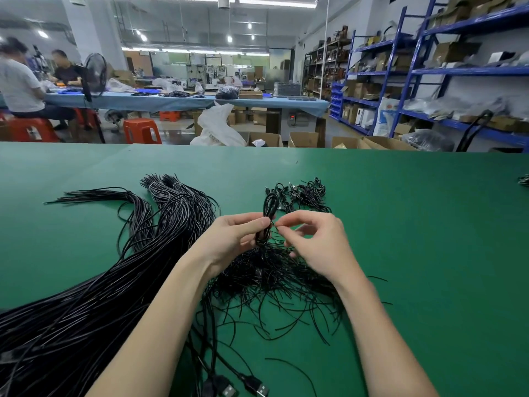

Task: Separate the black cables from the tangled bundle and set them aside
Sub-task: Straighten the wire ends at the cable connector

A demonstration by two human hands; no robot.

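Left hand (234, 236): grip closed around a coiled black cable (268, 216), loop standing up above the fingers, just above the tangled bundle (274, 279) in the middle of the green table (429, 224). Right hand (317, 242): thumb and forefinger narrowed to a pinch on a thin strand right beside that coil, other fingers loosely curled. Left of the hands, a thick sheaf of long black cables (94, 299) fanning toward the far left. Farther off, right of centre, a small heap of coiled cables (303, 196). Near edge: USB plugs (257, 389) lying flat. Beyond the table, cardboard boxes (303, 138), contents unclear.
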